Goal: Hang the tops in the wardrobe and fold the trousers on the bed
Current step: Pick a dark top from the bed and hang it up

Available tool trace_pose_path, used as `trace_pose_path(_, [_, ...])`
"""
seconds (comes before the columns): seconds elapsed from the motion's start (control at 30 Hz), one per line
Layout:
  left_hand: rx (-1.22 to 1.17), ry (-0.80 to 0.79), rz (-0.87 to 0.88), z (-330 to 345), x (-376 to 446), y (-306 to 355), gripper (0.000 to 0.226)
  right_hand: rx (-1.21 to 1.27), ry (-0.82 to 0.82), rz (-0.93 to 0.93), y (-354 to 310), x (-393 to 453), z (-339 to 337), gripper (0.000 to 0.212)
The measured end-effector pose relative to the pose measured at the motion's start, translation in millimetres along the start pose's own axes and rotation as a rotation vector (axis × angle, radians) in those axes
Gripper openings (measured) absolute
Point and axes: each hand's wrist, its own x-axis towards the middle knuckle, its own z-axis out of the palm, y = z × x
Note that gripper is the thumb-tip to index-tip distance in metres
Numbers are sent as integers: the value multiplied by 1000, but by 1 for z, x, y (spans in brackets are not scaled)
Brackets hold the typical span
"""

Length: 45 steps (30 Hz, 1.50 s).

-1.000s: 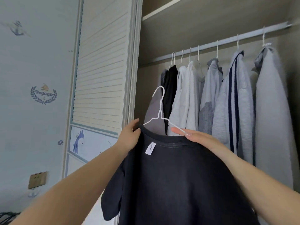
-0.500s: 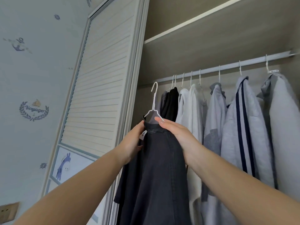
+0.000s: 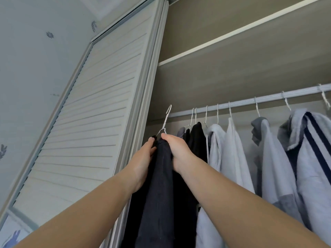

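Hands both raised at the wardrobe's left end, one either side of a dark top [image 3: 161,185] on a white wire hanger [image 3: 165,120]. Left hand [image 3: 143,161]: fingers curled onto the near shoulder of the garment, gripping cloth. Right hand [image 3: 176,151]: fingers curled over the far shoulder, thumb tip at the base of the hanger neck. The top hangs edge-on between the two palms, straight down.

Hook stands just above the fingertips, level with the left end of the rail [image 3: 250,102]. Cannot tell whether it is already over the rail or only in front of it.

Risks, as judged:
- Letting go before the hook is seated would drop hanger and top; the grip is on cloth, so the wire can twist unnoticed.
- The hook points toward the louvred sliding door [image 3: 89,122], just left of the left fingers; it could catch the frame instead of the rail.
- Thin wire shoulders; the neckline may slide off one side if tugged.

Wardrobe contents: right of the right fingers, close-packed black tops [image 3: 197,140], then pale grey tops [image 3: 232,149], then a grey one with navy stripes [image 3: 313,149], all on hangers. Shelf [image 3: 232,34] above; nothing seen on it from this angle.
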Motion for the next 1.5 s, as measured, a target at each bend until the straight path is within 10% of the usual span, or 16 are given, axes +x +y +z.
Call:
trace_pose_path(0.73, [76, 90, 192, 39, 122, -25, 33, -419, 432, -172, -30, 213, -20, 37])
trace_pose_path(1.03, [258, 17, 223, 39, 129, -50, 27, -353, 404, -119, -18, 227, -52, 17])
trace_pose_path(1.5, [268, 46, 280, 28, 111, -70, 28, -490, 320, -255, 17, 187, -60, 59])
